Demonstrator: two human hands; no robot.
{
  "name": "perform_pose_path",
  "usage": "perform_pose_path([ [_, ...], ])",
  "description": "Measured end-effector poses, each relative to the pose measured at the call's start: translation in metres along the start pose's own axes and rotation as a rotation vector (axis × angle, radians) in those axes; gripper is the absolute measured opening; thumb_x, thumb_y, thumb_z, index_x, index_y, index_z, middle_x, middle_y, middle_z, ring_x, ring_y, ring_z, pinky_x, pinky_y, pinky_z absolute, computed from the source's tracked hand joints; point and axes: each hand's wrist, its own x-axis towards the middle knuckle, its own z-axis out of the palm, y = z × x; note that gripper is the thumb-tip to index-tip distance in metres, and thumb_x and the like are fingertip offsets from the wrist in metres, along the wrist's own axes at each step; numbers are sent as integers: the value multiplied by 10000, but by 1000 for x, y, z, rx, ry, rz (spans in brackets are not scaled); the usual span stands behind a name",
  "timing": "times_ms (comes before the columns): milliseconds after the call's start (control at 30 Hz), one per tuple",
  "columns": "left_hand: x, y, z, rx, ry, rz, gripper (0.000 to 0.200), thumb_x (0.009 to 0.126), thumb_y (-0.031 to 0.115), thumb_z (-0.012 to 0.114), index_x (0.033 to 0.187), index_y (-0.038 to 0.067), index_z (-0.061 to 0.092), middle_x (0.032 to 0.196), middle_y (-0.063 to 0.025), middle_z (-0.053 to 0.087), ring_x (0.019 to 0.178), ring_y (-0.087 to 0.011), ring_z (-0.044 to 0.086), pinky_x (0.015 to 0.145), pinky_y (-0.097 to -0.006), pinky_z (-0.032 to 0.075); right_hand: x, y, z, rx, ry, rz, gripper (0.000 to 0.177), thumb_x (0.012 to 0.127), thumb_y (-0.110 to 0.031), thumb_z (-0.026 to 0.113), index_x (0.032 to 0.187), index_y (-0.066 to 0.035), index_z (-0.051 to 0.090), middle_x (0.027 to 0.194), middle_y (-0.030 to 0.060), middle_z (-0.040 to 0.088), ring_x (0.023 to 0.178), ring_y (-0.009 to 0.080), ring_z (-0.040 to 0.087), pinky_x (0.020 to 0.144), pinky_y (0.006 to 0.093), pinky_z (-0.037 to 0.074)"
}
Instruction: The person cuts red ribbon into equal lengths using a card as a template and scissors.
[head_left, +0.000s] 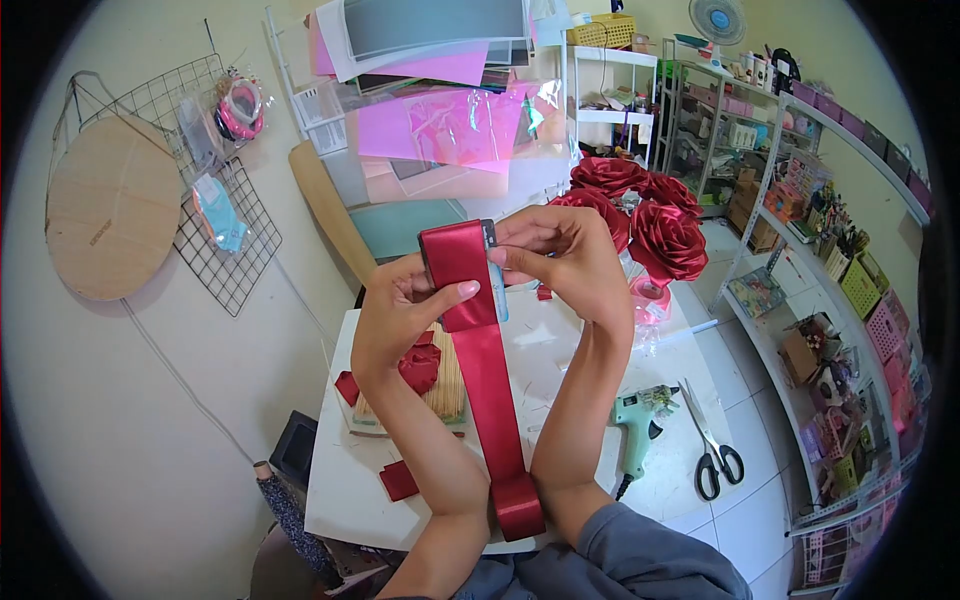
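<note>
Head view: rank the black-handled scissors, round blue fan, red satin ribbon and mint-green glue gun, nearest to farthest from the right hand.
1. Red satin ribbon, at the right hand
2. Mint-green glue gun, lower right
3. Black-handled scissors, right of the gun
4. Round blue fan, far back right

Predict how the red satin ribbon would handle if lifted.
The red satin ribbon is probably floppy and light, being a thin strip. Its glossy face suggests it may slip. The rounded, coiled lower end might roll or unwind if tugged.
</note>
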Motion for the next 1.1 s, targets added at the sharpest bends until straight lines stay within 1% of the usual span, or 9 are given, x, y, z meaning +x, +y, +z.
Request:
perform_pose_path([
  [67, -2, 2, -3, 15, -36, -105, 251, 670, 41, 637, 900, -18, 556, 707, -38, 595, 624, -61, 534, 573, -198, 417, 0, -2, 1, -2, 3, 0, 117, 658, 65, 593, 771, 33, 598, 685, 63, 607, 624, 82, 576, 527, 191, 484],
  [167, -6, 2, -4, 49, -151, -24, 309, 634, 9, 657, 919, -15, 541, 733, -43, 597, 642, -81, 555, 599, -216, 444, 0, -1, 1, -10, 11, -3, 114, 658, 68, 588, 766, 34, 599, 681, 65, 607, 618, 84, 577, 522, 190, 483],
  [267, -3, -1, -5, 31, -140, -123, 340, 604, -29, 663, 920, -15, 538, 768, -50, 597, 666, -95, 564, 628, -232, 459, 0, 0, 2, -19, 12, -13, 108, 658, 73, 581, 759, 37, 597, 677, 66, 607, 616, 84, 577, 520, 190, 482],
  [467, -2, -6, -8, 14, -120, -159, 321, 607, -35, 650, 909, -23, 541, 780, -54, 593, 686, -94, 561, 627, -231, 456, 3, 2, 5, -94, -25, 12, 129, 660, 69, 599, 784, 39, 586, 710, 61, 603, 608, 81, 566, 527, 189, 477],
  [833, 5, -20, -14, 70, -29, -72, 286, 606, -35, 654, 876, -20, 560, 708, -48, 594, 633, -83, 552, 583, -217, 447, 7, 8, 11, -185, -29, 5, 164, 656, 69, 594, 815, 35, 568, 715, 73, 598, 634, 100, 575, 547, 194, 482],
  [933, 8, -16, -7, 99, 12, -44, 274, 608, -35, 655, 867, -24, 566, 704, -49, 597, 631, -80, 549, 582, -212, 443, 1, 5, 7, -207, -20, 78, 139, 725, -42, 584, 841, 31, 559, 739, 88, 593, 665, 103, 575, 566, 200, 483],
  [1000, 10, -16, -6, 122, 44, -32, 260, 612, -37, 653, 859, -26, 572, 704, -50, 599, 632, -78, 546, 584, -209, 441, 1, 7, 7, 18, 18, 129, 259, 787, -227, 542, 860, 21, 556, 775, 100, 586, 733, 109, 571, 596, 214, 475],
  [1033, 11, -19, -6, 118, 45, -15, 242, 613, -41, 650, 845, -27, 580, 707, -54, 602, 638, -75, 544, 584, -208, 439, 1, 6, 8, 19, 20, 130, 259, 787, -227, 542, 860, 21, 556, 775, 100, 586, 733, 109, 571, 596, 214, 475],
  [1100, 13, -19, -3, 113, 41, 3, 224, 615, -46, 647, 831, -28, 588, 710, -58, 605, 645, -72, 541, 585, -208, 437, 2, 3, 11, 94, 109, 183, 402, 801, -353, 502, 690, 31, 550, 591, 2, 491, 574, 61, 468, 610, 207, 444],
])
